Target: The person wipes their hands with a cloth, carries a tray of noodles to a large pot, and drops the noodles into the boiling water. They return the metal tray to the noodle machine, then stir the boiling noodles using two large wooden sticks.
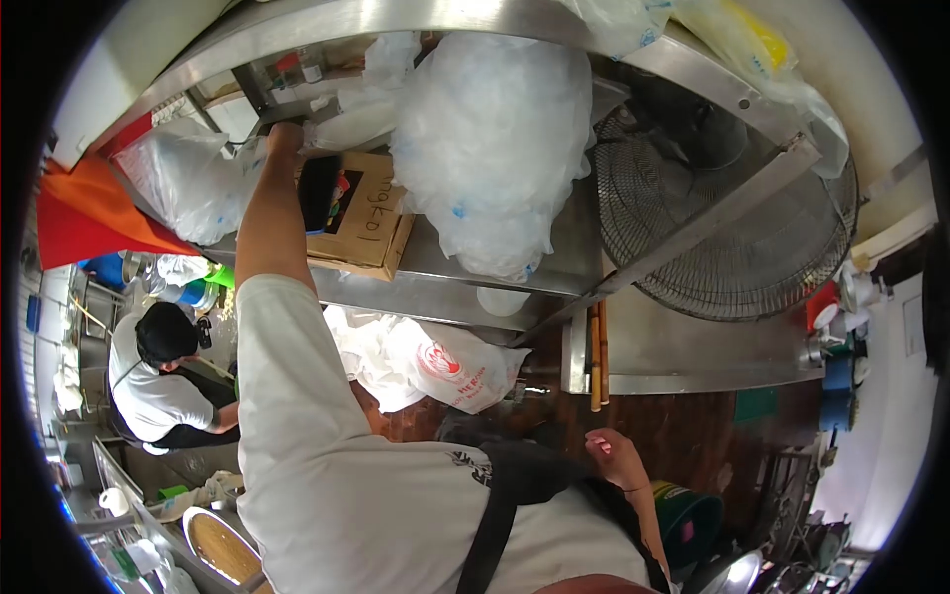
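While the left hand, grip unclear, flanks a "ngkol" box, right hand curls.

We've got our left arm stretched forward, nearly straight; left grip bunched, finger details unclear. Our right arm sits low beside us, right grip loosely curled.

Your single camera sits on your head, looking forward and steeply down through a wide, round view. Your white shirt fills the bottom at close range; the metal shelf bows across the top; a co-worker shows farther off, left.
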Tool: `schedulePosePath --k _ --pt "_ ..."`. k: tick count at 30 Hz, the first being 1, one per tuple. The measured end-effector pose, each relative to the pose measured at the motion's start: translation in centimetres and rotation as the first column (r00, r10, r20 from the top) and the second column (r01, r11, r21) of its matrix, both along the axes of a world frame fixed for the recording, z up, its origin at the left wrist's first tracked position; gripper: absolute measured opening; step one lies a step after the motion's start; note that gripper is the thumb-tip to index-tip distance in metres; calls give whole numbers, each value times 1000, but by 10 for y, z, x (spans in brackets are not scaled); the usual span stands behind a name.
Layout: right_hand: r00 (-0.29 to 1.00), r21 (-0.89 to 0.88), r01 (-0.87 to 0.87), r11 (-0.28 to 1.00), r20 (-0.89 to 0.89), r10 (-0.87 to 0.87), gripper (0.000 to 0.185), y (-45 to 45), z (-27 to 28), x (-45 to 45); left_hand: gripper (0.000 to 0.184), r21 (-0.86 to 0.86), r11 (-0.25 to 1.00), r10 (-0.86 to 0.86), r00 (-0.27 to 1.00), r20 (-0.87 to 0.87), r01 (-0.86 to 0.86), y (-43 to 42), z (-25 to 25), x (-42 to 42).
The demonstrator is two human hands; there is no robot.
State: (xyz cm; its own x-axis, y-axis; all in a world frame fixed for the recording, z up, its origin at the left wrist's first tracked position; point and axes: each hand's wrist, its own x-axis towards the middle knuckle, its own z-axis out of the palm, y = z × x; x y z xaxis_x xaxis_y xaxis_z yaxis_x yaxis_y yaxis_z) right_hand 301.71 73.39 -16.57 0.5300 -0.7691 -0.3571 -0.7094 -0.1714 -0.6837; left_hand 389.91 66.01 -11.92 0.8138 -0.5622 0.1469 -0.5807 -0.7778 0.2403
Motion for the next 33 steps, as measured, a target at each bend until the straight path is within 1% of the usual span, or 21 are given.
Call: schedulePosePath --k 1,3,5,6,7,8,9,10,11,14,16,19,22,23,24,26,28,30,31,32,33 --pt "1000 16 21 1000 2 -21 21 4 -3 1 40 -28 999 -45 992 -120 42 -5 -3 0" --pt "999 26 42 999 2 -42 21 13 -6 2 40 -18 999 -53 977 -206 51 -15 -11 -1" --pt "999 15 40 999 -1 -40 21 18 -4 4 41 62 998 23 990 -137 -14 -24 -20 -2" --pt "999 1 40 999 -9 -40 20 21 -3 5 41 219 971 -87 994 -61 99 -31 -31 10" --pt "999 -12 38 999 -18 -38 20 24 0 8 41 378 906 -206 978 -3 192 -41 -50 37" --pt "999 -26 35 999 -27 -36 20 25 3 10 42 528 808 -329 944 35 262 -45 -51 40" --pt "999 -21 35 999 -38 -36 20 26 7 12 42 340 925 -180 984 -3 170 -45 -55 41" --pt "998 -14 35 999 -50 -36 21 27 12 15 42 147 988 -37 997 -73 47 -36 -41 20" --pt "998 -7 34 999 -61 -34 21 28 15 16 43 -40 994 92 981 -169 -100 -32 -30 4" --pt "996 -25 44 999 -76 -46 22 29 18 19 42 -91 990 95 982 -160 -111 -37 -30 0" --pt "995 -29 42 999 -90 -45 22 29 21 23 34 -22 999 -47 999 4 47 -50 -60 30" --pt "994 -14 52 999 -92 -53 23 31 19 26 28 166 949 -297 935 196 267 -66 -98 72" --pt "995 -3 55 998 -89 -55 23 33 14 28 23 178 932 -355 897 261 317 -73 -112 81" --pt "995 -1 55 999 -88 -55 24 34 13 28 22 220 911 -401 869 291 348 -73 -111 80" --pt "995 -17 46 999 -85 -47 23 36 12 29 22 261 889 -446 836 319 375 -73 -111 80" --pt "996 -51 28 998 -80 -32 21 39 11 29 22 489 747 -645 670 368 451 -64 -89 64" --pt "996 -31 44 999 -75 -46 22 41 10 26 24 611 655 -739 545 395 446 -60 -78 81" --pt "994 -1 76 997 -84 -75 23 43 7 19 24 300 823 -548 814 192 483 -53 -60 75" --pt "991 16 101 995 -93 -99 23 43 3 15 22 -63 953 -303 937 -174 296 -41 -26 53" --pt "987 36 127 991 -101 -123 24 44 0 12 20 -296 953 -127 808 -576 -61 -35 -5 38" --pt "986 33 134 990 -106 -130 24 45 0 12 20 -297 953 -125 822 -556 -55 -34 -2 37"
